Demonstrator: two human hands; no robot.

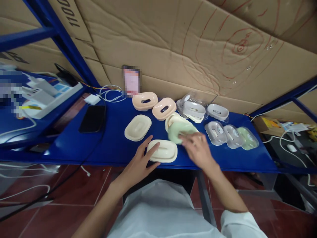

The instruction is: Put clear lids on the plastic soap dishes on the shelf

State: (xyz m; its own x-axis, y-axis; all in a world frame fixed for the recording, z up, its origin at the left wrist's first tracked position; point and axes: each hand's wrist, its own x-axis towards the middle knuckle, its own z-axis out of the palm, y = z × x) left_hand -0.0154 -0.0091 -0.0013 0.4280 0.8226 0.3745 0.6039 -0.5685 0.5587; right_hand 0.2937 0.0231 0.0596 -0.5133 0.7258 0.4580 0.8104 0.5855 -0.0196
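A cream oval soap-dish part (165, 155) lies near the table's front edge. My left hand (140, 162) rests at its left end, fingers spread, with one finger over its top. My right hand (199, 150), blurred by motion, has its fingers closed on the edge of a pale green soap dish (177, 132). That green piece is tilted and partly covers a cream dish (173, 117) behind it. Another cream dish (138, 128) sits further left on the blue table.
Two peach soap dishes (163, 109) stand toward the back. Grey dishes (218, 111) and clear covers lie right of them. Several covered dishes (232, 136) line the right side. A phone (131, 81) leans against the cardboard; a black flat device (92, 119) lies left.
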